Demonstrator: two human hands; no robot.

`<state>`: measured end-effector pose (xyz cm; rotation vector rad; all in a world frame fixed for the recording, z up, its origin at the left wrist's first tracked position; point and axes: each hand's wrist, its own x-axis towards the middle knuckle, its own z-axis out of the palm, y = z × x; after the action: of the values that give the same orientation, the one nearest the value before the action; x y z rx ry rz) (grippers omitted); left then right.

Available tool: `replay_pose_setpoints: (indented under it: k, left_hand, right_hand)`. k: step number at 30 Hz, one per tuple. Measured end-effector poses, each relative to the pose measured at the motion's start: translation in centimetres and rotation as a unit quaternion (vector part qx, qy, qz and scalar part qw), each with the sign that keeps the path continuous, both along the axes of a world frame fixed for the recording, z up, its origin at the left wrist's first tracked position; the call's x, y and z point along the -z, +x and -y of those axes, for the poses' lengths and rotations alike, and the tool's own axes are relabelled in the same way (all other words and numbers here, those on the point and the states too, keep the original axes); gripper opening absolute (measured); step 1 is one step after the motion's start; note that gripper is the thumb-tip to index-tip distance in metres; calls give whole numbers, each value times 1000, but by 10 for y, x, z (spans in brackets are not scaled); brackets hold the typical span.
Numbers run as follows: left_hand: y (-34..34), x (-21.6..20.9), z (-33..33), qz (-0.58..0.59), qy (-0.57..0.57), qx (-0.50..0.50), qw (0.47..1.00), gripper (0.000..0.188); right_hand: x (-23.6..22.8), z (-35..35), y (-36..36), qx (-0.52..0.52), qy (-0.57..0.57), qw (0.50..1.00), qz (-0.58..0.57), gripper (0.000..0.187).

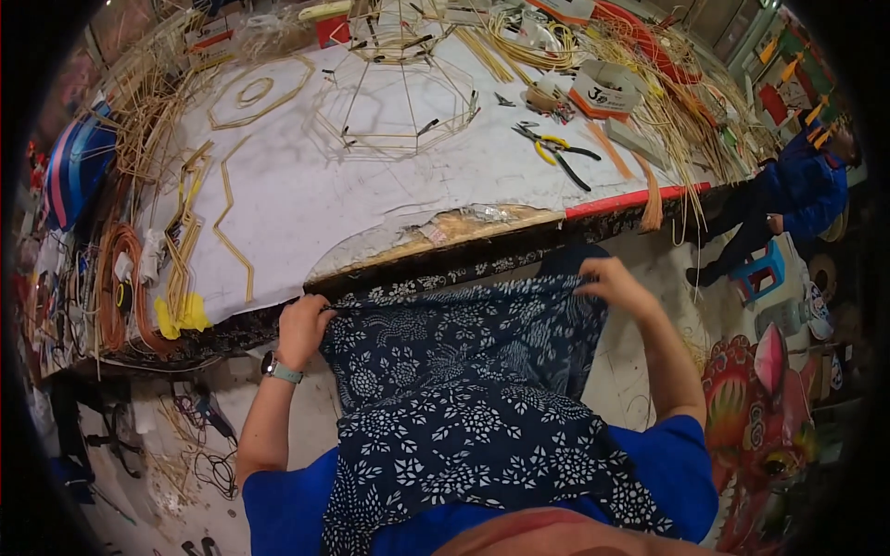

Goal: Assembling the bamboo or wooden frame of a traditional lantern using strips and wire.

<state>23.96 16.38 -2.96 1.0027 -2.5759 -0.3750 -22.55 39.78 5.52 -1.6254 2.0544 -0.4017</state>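
Note:
A dark blue apron (477,422) with white flower patterns covers my front, and its far edge is stretched out in front of me. My left hand (304,326) pinches one corner near the table edge; a watch sits on that wrist. At the opposite corner, my right hand (614,283) grips the cloth between thumb and fingers. The fabric sags a little between the two hands. Just beyond it lies the worktable's white top (269,176), whose front edge is worn through to bare wood.
A thin strip lantern frame (399,137) stands on the table. Yellow-and-black pliers (556,150), bent strips (190,222) and a small box (603,90) lie around it. A person in blue (816,176) is at the right, near a blue stool (762,271). A red dragon head (765,417) rests at lower right.

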Motion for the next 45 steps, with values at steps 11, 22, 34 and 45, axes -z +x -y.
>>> replay_pose_setpoints:
  k: [11, 22, 34, 45]
  left_hand:
    - [-37, -104, 29, 22, 321, 154, 934, 19]
    - [-184, -91, 250, -299, 147, 34, 942, 27]
    - [-198, -132, 227, -181, 484, 145, 844, 19]
    - [-229, -113, 181, -193, 540, 203, 794, 15]
  right_hand:
    - [8, 75, -50, 33, -149, 987, -52, 15]
    - [30, 135, -21, 95, -278, 956, 11, 8]
    - [-7, 261, -164, 223, -315, 922, -31, 28]
    - [24, 363, -224, 391, -219, 882, -142, 45]
